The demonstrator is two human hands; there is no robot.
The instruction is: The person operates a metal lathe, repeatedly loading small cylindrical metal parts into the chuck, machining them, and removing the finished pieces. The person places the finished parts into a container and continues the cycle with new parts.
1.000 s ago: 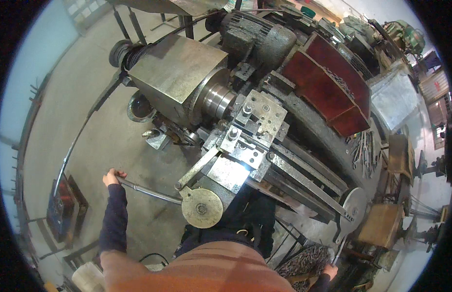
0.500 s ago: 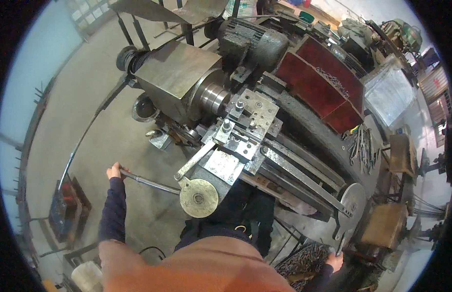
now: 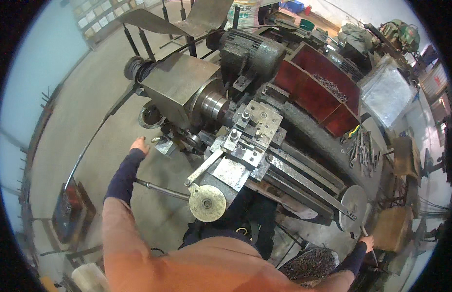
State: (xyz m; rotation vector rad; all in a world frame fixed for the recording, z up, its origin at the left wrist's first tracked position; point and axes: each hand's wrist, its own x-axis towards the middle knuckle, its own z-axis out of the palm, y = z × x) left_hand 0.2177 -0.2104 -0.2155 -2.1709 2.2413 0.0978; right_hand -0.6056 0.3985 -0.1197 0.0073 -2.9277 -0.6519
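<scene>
A small metal lathe with a chuck [image 3: 214,105] and a cross slide [image 3: 257,127] stands before me. My left hand [image 3: 140,145] has nothing in it. Its fingers reach out beside a small shiny metal cup [image 3: 163,146] under the headstock [image 3: 182,80]. Below that forearm, the long lever [image 3: 162,189] runs from a round brass-coloured disc [image 3: 207,203], passing behind the sleeve. At the lower right, my right hand [image 3: 367,242] is closed around a slim lever [image 3: 364,230] near the large grey disc [image 3: 353,208].
A red bin [image 3: 318,87] with small metal pieces sits behind the lathe, next to a motor [image 3: 252,53]. Several wrenches [image 3: 363,151] lie at its right end. A heap of dark small parts [image 3: 308,265] is near my right forearm. A thin rod [image 3: 92,134] slants down at the left.
My left hand has let go of the long lever and moved forward and right, toward the metal cup. My right hand has swung its lever to the right. The view has shifted slightly.
</scene>
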